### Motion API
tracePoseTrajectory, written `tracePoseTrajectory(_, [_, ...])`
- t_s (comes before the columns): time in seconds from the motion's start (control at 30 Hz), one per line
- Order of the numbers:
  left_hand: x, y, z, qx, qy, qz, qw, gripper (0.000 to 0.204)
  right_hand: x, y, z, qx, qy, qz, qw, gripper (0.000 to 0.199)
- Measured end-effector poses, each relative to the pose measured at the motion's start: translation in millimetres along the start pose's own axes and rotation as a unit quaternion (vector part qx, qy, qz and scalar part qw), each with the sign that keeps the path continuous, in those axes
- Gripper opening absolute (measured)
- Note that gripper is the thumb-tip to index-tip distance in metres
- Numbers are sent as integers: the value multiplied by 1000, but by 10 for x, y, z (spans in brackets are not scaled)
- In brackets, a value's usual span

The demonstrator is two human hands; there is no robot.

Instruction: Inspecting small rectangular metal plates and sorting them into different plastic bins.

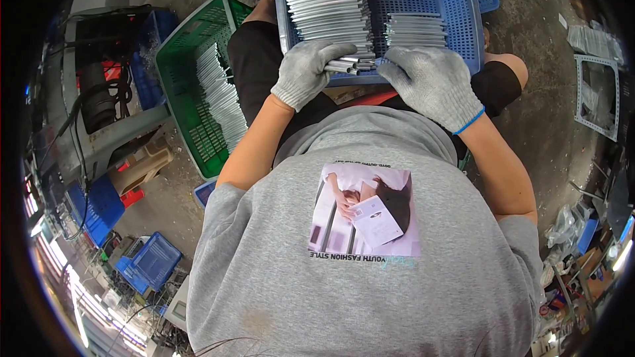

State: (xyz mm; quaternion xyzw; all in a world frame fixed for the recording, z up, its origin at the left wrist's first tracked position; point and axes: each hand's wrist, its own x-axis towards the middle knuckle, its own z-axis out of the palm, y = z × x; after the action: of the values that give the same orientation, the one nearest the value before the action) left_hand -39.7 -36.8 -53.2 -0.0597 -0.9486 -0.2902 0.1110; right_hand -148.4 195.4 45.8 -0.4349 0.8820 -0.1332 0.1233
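Observation:
My left hand (305,71), in a grey knit glove, is closed round several short silvery metal tubes (344,65). Their open ends point right, over the near rim of a blue plastic basket (468,0). Just right of those ends is my gloved right hand (433,82), fingers curled and pressed together; what they hold, if anything, is hidden. Inside the basket, a tall stack of metal tubes (324,0) fills the left side. A smaller stack of tubes (415,30) lies at the near right, partly behind my right hand.
A green plastic crate (188,46) with more metal tubes (221,102) stands on the floor at my left. Beyond it are a machine frame with black cables (99,102) and blue bins (149,261). A perforated metal frame (596,96) and clear plastic bags (565,225) lie at the right.

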Motion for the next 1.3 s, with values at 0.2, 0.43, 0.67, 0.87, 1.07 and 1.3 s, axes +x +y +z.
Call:
tracePoseTrajectory(0.2, [37,133,-61,-5,15,27,1000,31,44,18,39,-57,-20,14,998,27])
tracePoseTrajectory(0.43, [15,147,-97,-3,16,17,1000,47,-18,28,89,-57,-28,14,998,24])
tracePoseTrajectory(0.67, [27,111,-92,8,27,24,999,33,-92,-25,-38,-37,38,-29,998,23])
tracePoseTrajectory(0.87, [58,204,-128,-4,22,31,999,35,-53,-60,-81,-50,24,-28,998,22])
tracePoseTrajectory(1.07, [23,231,-147,-47,58,27,997,32,-18,-14,-18,-56,3,0,998,24])
tracePoseTrajectory(1.3, [65,325,-201,-10,86,17,996,23,-26,-72,-75,-9,-7,-8,1000,26])
